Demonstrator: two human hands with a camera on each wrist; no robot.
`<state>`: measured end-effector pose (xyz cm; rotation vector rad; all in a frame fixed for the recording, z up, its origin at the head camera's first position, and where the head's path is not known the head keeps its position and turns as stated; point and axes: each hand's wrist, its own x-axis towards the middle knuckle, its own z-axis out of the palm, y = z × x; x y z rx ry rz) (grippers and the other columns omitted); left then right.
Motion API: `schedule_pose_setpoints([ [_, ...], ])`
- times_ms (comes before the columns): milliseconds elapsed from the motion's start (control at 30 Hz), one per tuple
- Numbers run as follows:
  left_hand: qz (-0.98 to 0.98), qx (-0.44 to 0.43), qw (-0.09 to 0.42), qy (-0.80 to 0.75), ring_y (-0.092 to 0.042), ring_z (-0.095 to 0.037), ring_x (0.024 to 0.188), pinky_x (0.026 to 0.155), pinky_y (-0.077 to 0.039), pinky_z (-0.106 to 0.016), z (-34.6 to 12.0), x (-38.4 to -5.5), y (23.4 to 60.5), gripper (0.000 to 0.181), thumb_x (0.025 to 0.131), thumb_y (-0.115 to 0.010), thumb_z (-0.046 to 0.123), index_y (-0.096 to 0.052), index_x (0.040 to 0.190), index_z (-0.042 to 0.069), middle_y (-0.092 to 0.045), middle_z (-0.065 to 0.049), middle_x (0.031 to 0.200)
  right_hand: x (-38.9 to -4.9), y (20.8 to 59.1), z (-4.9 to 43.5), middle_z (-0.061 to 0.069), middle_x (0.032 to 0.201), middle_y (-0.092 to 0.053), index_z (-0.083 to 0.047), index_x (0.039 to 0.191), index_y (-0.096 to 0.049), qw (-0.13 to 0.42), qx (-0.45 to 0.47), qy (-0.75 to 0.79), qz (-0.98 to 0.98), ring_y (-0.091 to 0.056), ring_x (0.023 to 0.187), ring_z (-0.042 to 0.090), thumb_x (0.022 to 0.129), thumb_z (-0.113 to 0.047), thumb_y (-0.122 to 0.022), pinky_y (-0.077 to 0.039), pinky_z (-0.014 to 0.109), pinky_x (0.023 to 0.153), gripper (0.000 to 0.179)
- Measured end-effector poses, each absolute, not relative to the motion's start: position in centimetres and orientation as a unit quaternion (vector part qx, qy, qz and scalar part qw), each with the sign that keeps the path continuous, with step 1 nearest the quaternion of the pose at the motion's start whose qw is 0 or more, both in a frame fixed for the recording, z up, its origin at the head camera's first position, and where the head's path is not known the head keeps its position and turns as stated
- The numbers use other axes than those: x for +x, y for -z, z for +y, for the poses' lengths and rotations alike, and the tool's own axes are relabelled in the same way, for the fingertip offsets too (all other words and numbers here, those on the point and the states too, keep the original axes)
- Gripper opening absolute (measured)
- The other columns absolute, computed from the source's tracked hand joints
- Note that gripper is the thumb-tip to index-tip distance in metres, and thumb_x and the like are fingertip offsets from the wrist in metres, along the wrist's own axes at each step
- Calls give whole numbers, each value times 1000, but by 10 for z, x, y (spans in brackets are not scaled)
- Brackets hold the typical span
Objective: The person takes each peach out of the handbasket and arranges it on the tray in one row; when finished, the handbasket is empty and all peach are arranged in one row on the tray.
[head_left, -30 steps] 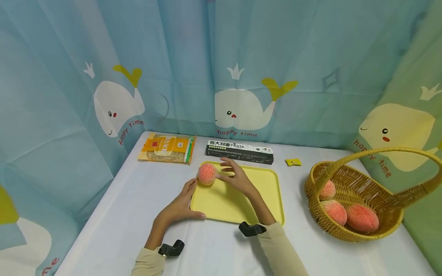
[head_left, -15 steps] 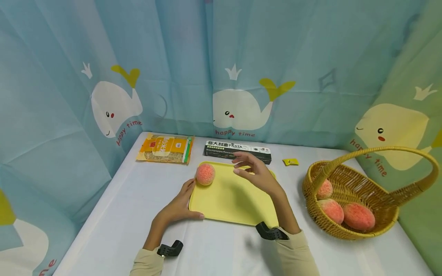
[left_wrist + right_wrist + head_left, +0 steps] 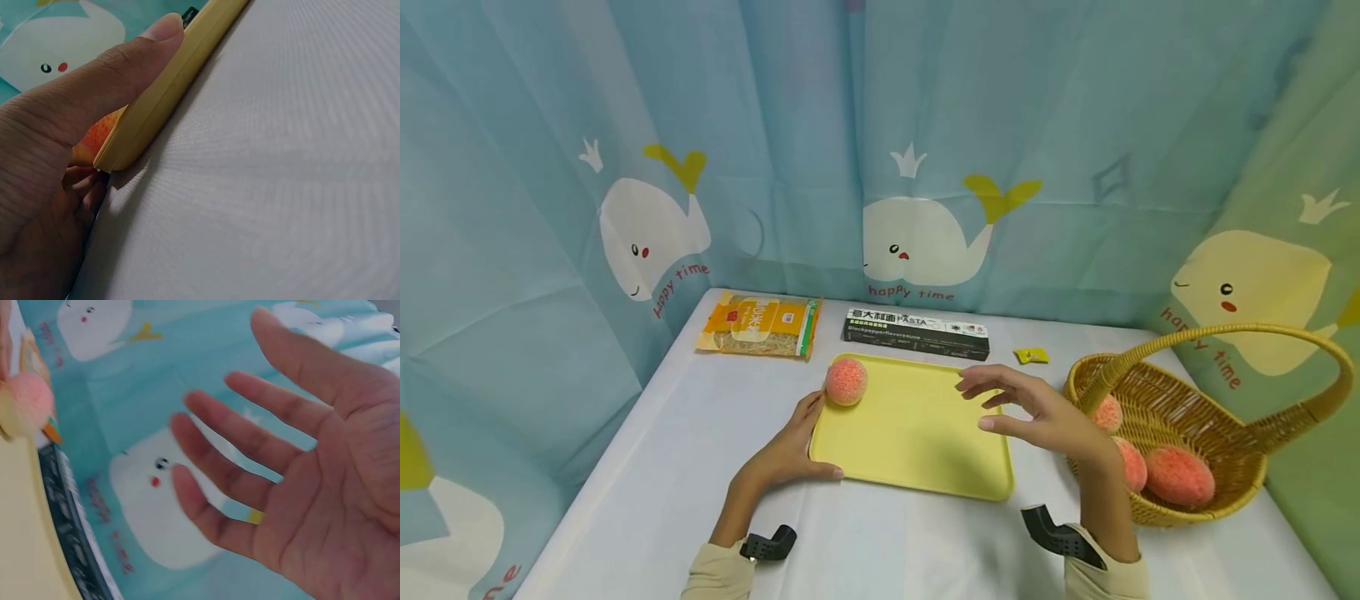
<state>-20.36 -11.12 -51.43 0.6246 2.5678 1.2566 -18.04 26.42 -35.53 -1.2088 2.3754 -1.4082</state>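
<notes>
My left hand [image 3: 784, 452] holds the near left corner of a shallow yellow tray [image 3: 917, 437]. Its thumb lies along the near edge and its fingers along the left side; in the left wrist view the thumb [image 3: 119, 75] presses the tray's side [image 3: 165, 90]. A pink-red peach [image 3: 846, 382] sits in the tray's far left corner, close to the left fingertips. My right hand [image 3: 1048, 417] hovers over the right edge of the tray, fingers spread and slightly bent. In the right wrist view the palm [image 3: 312, 481] is bare, with nothing held.
On the right stands a wicker basket [image 3: 1262, 483] with a tall handle; three peaches [image 3: 1180, 477] lie inside, partly behind my right forearm. Behind the tray are a black pasta box [image 3: 917, 335], an orange grain bag [image 3: 760, 325] and a small yellow packet [image 3: 1032, 356].
My right hand has left the peach and moved rightward across the tray toward the basket. The peach stays in the tray's far left corner; my left hand keeps its place.
</notes>
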Motion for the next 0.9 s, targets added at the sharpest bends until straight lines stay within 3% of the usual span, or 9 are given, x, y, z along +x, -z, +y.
schedule_pose_setpoints([
  [400, 871, 214, 106, -429, -11, -30, 151, 118, -24, -51, -110, -204, 513, 130, 65, -87, 49, -5, 158, 13, -5, -12, 163, -151, 359, 334, 24, 133, -54, 13, 139, -40, 91, -445, 489, 745, -54, 126, 19, 81, 25, -56, -47, 21, 98, 61],
  [667, 870, 214, 101, -433, -12, -30, 151, 118, -25, -52, -111, -203, 516, 129, 65, -87, 49, -6, 158, 14, -6, -10, 163, -134, 361, 383, 21, 139, -49, 17, 140, -35, 122, -385, 511, 759, -52, 129, 14, 85, 25, -49, -51, 23, 95, 58],
  [900, 869, 216, 100, -434, -12, -30, 151, 118, -25, -52, -111, -203, 514, 129, 65, -88, 49, -5, 158, 14, -6, -11, 163, -130, 362, 419, 22, 139, -51, 20, 140, -31, 92, -370, 521, 763, -53, 128, 14, 81, 31, -47, -49, 18, 95, 62],
])
